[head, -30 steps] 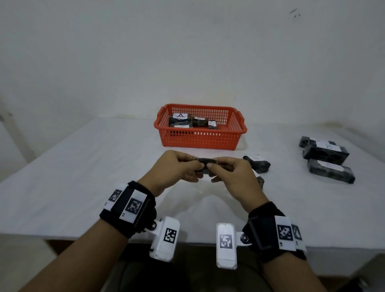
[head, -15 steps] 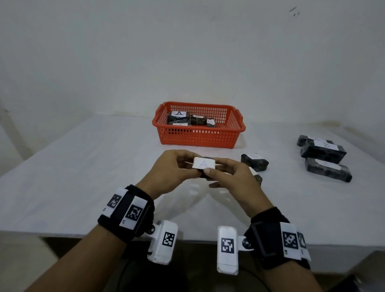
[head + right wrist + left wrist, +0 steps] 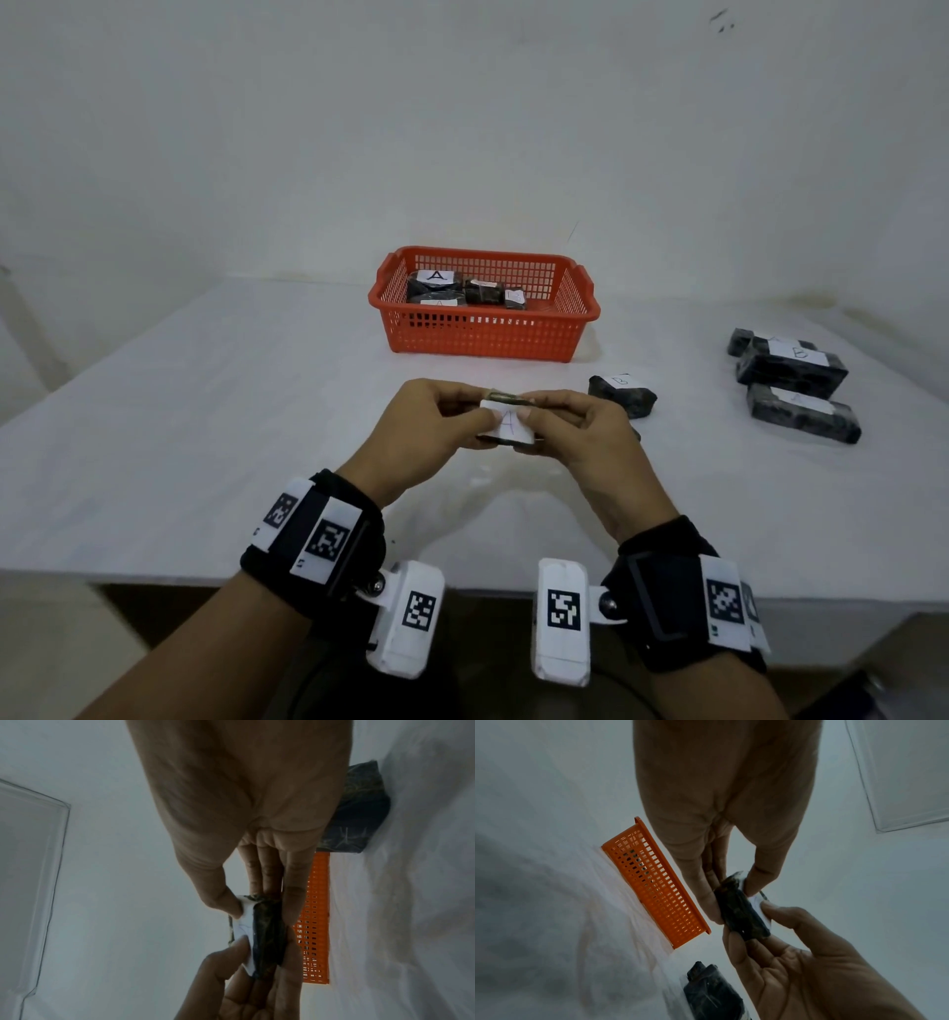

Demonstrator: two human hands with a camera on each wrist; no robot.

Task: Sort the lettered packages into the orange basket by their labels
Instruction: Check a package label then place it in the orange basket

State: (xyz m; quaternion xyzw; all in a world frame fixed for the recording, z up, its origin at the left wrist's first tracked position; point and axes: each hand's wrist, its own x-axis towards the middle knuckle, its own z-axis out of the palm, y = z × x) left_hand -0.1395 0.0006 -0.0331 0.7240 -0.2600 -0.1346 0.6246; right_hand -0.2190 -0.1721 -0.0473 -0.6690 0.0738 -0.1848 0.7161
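Both hands hold one small dark package (image 3: 508, 422) above the table, its white label marked A turned toward me. My left hand (image 3: 436, 426) pinches its left end between thumb and fingers, and my right hand (image 3: 570, 429) pinches the right end. The left wrist view shows the package (image 3: 741, 914) between the two hands, and so does the right wrist view, where the package (image 3: 264, 935) hangs in front of the basket. The orange basket (image 3: 482, 334) stands behind the hands with several labelled packages inside, one marked A (image 3: 435, 281).
A small package marked B (image 3: 621, 393) lies right of my hands. Three longer dark packages (image 3: 793, 383) lie at the far right of the white table (image 3: 205, 437). The table's front edge runs just below my wrists.
The package has been turned in both hands so that its white A label now faces me; a second ago only its dark side showed.
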